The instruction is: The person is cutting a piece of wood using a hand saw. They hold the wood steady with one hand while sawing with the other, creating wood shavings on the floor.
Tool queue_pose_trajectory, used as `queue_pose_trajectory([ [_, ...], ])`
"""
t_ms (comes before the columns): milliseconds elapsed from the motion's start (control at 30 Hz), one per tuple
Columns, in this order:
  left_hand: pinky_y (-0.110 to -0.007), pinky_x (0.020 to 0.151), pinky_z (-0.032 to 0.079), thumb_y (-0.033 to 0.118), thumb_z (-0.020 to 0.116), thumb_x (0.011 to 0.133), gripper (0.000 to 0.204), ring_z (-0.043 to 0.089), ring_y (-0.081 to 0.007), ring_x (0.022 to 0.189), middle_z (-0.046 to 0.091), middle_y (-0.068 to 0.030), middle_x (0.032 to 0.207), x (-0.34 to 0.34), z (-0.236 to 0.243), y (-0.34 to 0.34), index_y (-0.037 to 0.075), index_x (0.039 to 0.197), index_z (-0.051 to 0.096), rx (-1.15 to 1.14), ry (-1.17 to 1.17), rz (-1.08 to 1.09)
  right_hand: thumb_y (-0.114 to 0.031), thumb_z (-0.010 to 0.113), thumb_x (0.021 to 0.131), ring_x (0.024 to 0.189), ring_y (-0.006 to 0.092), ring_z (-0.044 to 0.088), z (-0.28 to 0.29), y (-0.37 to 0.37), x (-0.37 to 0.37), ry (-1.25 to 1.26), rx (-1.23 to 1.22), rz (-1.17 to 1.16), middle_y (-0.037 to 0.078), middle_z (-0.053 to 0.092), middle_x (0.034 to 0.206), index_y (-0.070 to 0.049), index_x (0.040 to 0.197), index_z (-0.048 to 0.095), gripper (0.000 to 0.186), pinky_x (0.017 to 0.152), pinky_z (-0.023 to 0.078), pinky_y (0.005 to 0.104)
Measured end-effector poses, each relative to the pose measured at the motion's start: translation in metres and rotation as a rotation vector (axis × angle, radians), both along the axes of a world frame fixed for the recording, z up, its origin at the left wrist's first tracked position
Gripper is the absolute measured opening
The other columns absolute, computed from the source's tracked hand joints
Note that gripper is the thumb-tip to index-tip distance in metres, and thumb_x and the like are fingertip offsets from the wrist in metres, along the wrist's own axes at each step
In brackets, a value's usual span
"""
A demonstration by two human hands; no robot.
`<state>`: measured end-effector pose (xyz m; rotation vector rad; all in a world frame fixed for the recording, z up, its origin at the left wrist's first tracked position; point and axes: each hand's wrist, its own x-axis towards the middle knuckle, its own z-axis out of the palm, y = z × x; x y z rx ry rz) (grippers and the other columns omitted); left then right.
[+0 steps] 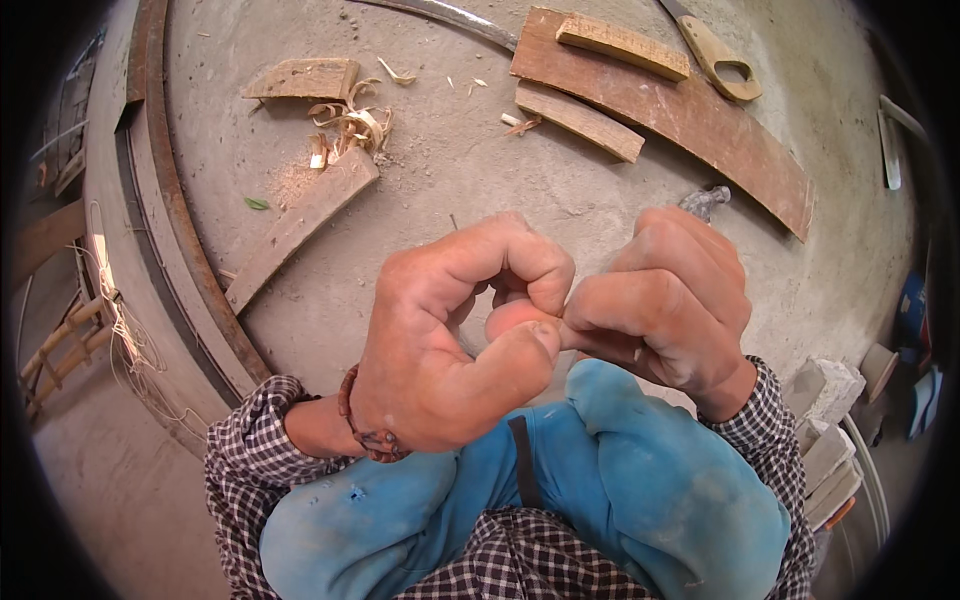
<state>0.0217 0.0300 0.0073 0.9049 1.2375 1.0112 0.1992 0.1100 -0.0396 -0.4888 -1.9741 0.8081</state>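
Grey metal is showing in the head view just past the knuckles of your right hand (665,300): what looks like a hammer head (705,203) is lying on the concrete floor (580,190), beyond the right grip and a little to its right. Its visible part is pointing rightward and slightly away from you; the rest is hiding behind your hand, so the line of its handle is escaping view. Your right hand is sitting much nearer to it than your left hand (420,340), and neither is holding it. Both hands are meeting above your blue trousers (690,470), fingertips touching fingertips. Your left grip is curling round, thumb and forefinger resting together; your right grip is bending into a pinch at the left thumb's tip, its fingers together too. Whether anything thin is lying between them, you cannot tell, since the fingers are covering that spot. Past the hammer head, a long brown board (735,150) is slanting from upper middle down to the right, with a handsaw (705,48) lying beside its far edge. Over on your left, a narrow plank (305,225) is slanting leftward toward you, apart from both hands.
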Motion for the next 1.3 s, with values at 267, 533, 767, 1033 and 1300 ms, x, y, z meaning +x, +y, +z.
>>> queue_pose_trajectory([
  [267,-0.026,0.070,0.042,0.007,0.062,0.080,0.010,0.048,-0.0069,0.075,0.057,0.0004,0.083,0.000,-0.001,0.004,0.003,0.089,0.063,0.020,0.012,-0.001,-0.030,0.083,0.080,0.049,0.0132,0.047,-0.005,0.002,-0.004,0.033,-0.017,-0.016,-0.001,0.048,0.061,-0.010,0.076,0.067,0.026,0.042,0.030,0.0281],
  [533,-0.025,0.068,0.040,0.006,0.061,0.080,0.008,0.045,-0.0062,0.074,0.054,0.0011,0.083,0.000,-0.003,0.002,0.003,0.088,0.062,0.043,0.032,-0.010,-0.029,0.089,0.076,0.053,0.0121,0.050,-0.004,0.000,0.000,-0.003,-0.036,0.023,-0.002,0.053,0.067,-0.012,0.084,0.067,0.029,0.045,0.031,0.0282],
  [767,-0.028,0.068,0.039,0.007,0.062,0.076,0.010,0.045,-0.0100,0.072,0.053,0.0000,0.080,0.004,-0.002,0.002,0.005,0.086,0.062,0.081,0.089,0.021,-0.026,0.081,0.076,0.050,0.0123,0.046,-0.006,0.002,0.000,0.018,0.044,0.001,-0.002,0.048,0.063,-0.011,0.081,0.068,0.021,0.044,0.028,0.0281],
  [1033,-0.031,0.067,0.037,0.013,0.065,0.071,0.012,0.045,-0.0140,0.067,0.051,0.0006,0.073,0.006,-0.007,0.003,0.007,0.082,0.062,0.245,0.234,0.023,-0.025,0.079,0.074,0.051,0.0114,0.046,-0.009,0.002,0.002,0.017,0.099,0.012,-0.002,0.048,0.064,-0.010,0.084,0.069,0.021,0.044,0.027,0.0277],
  [1300,-0.029,0.069,0.040,0.016,0.066,0.084,0.017,0.048,-0.0139,0.076,0.054,-0.0055,0.086,-0.005,-0.008,0.002,0.000,0.091,0.063,0.304,0.230,-0.133,-0.025,0.078,0.074,0.051,0.0111,0.045,-0.009,0.003,0.001,0.027,0.113,0.012,-0.002,0.048,0.064,-0.009,0.084,0.068,0.021,0.044,0.026,0.0279],
])
